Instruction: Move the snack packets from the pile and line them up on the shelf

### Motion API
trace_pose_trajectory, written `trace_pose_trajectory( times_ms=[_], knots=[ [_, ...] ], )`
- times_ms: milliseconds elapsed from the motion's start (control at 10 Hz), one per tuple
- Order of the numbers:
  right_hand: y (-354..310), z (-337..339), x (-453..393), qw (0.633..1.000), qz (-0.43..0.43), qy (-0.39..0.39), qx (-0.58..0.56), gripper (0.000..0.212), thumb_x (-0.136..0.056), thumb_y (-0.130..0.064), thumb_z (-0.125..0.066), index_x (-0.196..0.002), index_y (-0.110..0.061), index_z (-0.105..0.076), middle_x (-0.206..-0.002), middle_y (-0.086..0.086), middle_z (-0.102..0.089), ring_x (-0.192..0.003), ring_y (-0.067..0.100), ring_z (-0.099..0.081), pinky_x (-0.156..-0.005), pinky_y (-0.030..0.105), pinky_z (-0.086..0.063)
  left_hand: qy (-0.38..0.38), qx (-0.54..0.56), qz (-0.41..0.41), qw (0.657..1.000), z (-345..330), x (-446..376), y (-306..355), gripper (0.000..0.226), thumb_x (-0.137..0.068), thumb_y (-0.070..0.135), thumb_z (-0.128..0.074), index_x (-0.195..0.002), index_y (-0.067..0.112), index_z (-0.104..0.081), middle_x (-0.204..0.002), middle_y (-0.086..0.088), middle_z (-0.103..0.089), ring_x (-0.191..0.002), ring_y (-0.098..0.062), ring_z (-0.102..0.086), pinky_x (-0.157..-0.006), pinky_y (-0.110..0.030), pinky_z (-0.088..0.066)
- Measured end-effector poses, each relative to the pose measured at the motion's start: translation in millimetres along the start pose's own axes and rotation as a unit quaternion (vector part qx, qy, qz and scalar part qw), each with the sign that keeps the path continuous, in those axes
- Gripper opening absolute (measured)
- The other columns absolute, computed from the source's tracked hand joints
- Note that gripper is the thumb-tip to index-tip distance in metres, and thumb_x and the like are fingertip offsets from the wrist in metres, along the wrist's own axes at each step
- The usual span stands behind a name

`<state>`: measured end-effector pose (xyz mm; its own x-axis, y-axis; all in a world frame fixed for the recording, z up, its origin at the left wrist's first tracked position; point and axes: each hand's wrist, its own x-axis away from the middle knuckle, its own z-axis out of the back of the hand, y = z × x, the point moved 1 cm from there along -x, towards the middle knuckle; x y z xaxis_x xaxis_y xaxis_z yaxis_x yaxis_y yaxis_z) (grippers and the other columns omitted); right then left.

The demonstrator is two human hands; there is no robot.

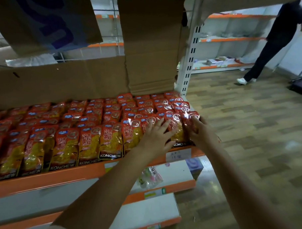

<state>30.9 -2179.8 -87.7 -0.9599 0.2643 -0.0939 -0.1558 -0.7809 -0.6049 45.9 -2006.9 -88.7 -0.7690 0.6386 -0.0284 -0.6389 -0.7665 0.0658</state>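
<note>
Rows of red and yellow snack packets (90, 143) marked KONCHEW cover the orange-edged shelf (85, 170), overlapping from back to front. At the shelf's right end both hands are on the front packets. My left hand (157, 135) lies flat with spread fingers on one packet. Beside it, my right hand (200, 132) holds the right edge of the end packet (178, 131), fingers curled round its side. No loose pile is in view.
Brown cardboard sheets (146, 50) stand behind the packets and hang from above. A white slotted upright (189, 64) marks the shelf's right end. Lower shelves hold small items (150, 178). A person (278, 40) walks on the wood-pattern floor at the far right.
</note>
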Motion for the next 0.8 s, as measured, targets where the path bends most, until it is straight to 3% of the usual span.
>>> trace_pose_trajectory(
  times_ms=[300, 600, 800],
  knots=[
    [-2, 0, -2, 0.999, 0.015, 0.017, -0.031, 0.047, -0.091, -0.013, -0.057, -0.137, -0.016, -0.047, -0.146, 0.001, -0.038, -0.126, 0.025, -0.044, -0.092, 0.031, -0.041, 0.041, 0.011, 0.003, 0.999, -7, 4, -3, 0.047, -0.100, 0.041, -0.029, -0.146, 0.031, -0.026, -0.158, -0.005, -0.009, -0.146, -0.020, -0.002, -0.115, -0.043, 0.010],
    [3, -2, -7, 1.000, 0.012, -0.001, -0.025, 0.049, -0.092, -0.028, -0.057, -0.138, -0.017, -0.044, -0.147, 0.000, -0.036, -0.126, 0.025, -0.045, -0.097, 0.038, -0.044, 0.051, 0.018, -0.003, 0.999, -5, 6, -1, 0.048, -0.101, 0.040, -0.028, -0.147, 0.028, -0.026, -0.158, -0.005, -0.010, -0.146, -0.021, -0.001, -0.115, -0.042, 0.010],
    [-9, -3, -4, 0.999, 0.038, -0.001, 0.029, 0.045, -0.095, -0.026, -0.050, -0.139, -0.021, -0.042, -0.149, 0.001, -0.030, -0.127, 0.029, -0.044, -0.097, 0.045, -0.046, 0.097, 0.066, -0.020, 0.993, 2, 18, -3, 0.048, -0.100, 0.036, -0.035, -0.146, 0.022, -0.030, -0.156, -0.005, -0.018, -0.146, -0.022, -0.005, -0.113, -0.034, 0.011]
  ],
)
